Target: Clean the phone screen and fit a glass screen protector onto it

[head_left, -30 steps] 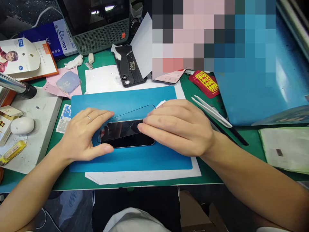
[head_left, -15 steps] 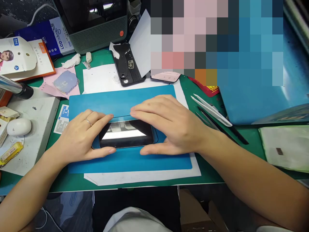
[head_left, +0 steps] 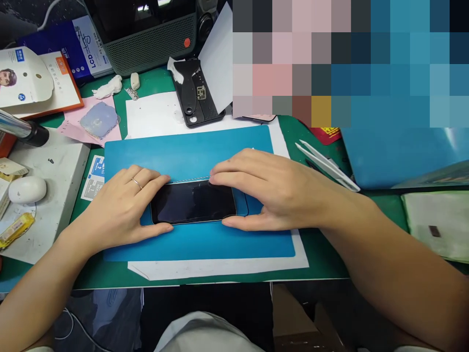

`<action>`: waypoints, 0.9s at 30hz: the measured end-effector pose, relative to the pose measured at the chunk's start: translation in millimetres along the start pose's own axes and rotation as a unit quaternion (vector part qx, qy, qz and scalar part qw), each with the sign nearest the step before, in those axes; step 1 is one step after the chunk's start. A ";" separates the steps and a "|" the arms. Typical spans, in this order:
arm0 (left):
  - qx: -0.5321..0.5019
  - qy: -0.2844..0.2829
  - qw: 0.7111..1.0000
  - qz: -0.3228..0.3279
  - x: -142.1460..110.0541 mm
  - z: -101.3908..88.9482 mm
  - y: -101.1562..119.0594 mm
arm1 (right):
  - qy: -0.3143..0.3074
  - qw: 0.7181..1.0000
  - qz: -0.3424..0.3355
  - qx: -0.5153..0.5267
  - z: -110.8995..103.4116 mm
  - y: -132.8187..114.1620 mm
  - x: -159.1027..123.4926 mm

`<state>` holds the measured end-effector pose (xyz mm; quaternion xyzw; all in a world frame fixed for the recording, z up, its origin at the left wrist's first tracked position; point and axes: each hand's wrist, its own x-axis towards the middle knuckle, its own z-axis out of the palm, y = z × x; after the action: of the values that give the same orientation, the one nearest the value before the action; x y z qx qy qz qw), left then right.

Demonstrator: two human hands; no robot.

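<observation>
A black-screened smartphone (head_left: 194, 201) lies face up and lengthwise on a blue mat (head_left: 146, 247). Around its left end is my left hand (head_left: 122, 208), with a ring on one finger; the fingers touch the far long edge and the thumb the near one. My right hand (head_left: 267, 190) spans the right part the same way, fingertips at the far edge and thumb at the near edge. A thin dark rounded outline (head_left: 247, 203) shows just past the phone's right end, partly behind my right hand; I cannot tell what it belongs to.
White tweezers (head_left: 330, 166) lie right of the mat. Behind it sit a black phone case (head_left: 205, 107) with a black scraper (head_left: 188, 93) on top, and a speaker-like device (head_left: 150, 49). A white box (head_left: 73, 181) with an earbud case (head_left: 27, 189) stands left.
My right hand has shifted slightly right along the phone. The bright reflection on the screen has gone, leaving it dark. My left hand stays nearly where it was.
</observation>
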<state>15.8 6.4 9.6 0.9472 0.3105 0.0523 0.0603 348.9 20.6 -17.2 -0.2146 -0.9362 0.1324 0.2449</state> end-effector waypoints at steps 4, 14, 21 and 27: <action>0.006 -0.018 1.000 -0.001 -0.4 -5.2 -0.2 | -0.015 1.000 0.009 -0.006 2.9 -3.1 -1.6; 0.004 0.003 1.000 0.007 -0.8 -6.0 -2.7 | -0.085 0.996 0.021 0.005 -0.2 -0.3 -0.6; 0.012 0.013 1.000 0.020 1.4 -6.7 -4.8 | -0.112 0.993 0.037 0.017 -1.9 2.9 0.4; 0.009 0.014 1.000 0.012 -0.2 -5.7 -6.6 | -0.128 0.989 0.063 0.031 -3.5 8.7 -2.4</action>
<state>11.0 12.0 14.3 0.9507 0.2998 0.0637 0.0471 355.6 27.5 -18.2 -0.2471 -0.9398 0.2027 0.1209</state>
